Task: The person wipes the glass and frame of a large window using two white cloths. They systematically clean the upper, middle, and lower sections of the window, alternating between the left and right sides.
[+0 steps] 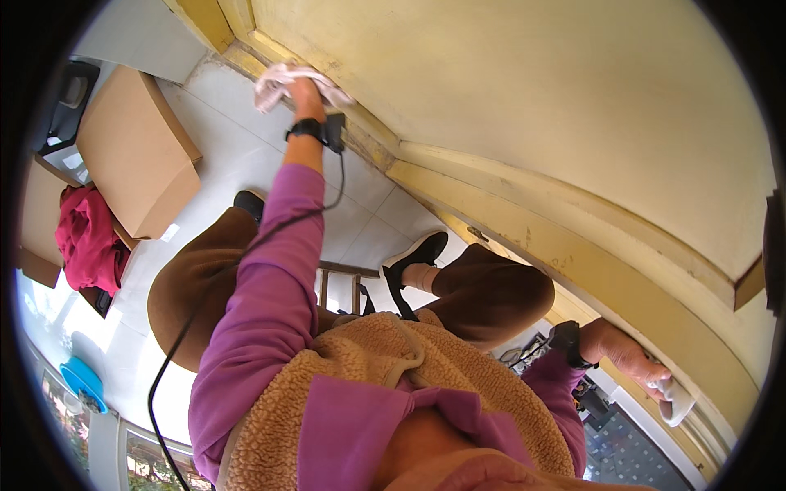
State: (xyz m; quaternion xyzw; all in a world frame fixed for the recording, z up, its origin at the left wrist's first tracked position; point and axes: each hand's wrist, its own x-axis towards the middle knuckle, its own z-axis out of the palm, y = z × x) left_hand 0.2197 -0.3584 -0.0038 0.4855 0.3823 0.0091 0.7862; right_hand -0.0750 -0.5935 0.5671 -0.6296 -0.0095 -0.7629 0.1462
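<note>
My left hand (306, 98) presses a pale pink cloth (273, 86) against the lower edge of a yellow painted door (491, 110), near the frame and the floor. The cloth bunches around my fingers, and the hand is slightly blurred. At the right, my right hand (626, 356) is at the door's edge strip (552, 258). A small white item (677, 402), perhaps a folded cloth, is held in its fingers. Part of that hand's grip is hidden. Both wrists wear black straps with devices, and a black cable (178, 344) runs down from the left one.
A cardboard box (138, 153) and a magenta cloth (92, 239) are at the left on the tiled floor (245, 147). Farther down is a blue basin (83, 377). Beneath me shows part of a wooden-framed seat (356, 294). A small metal latch (477, 234) is on the door edge.
</note>
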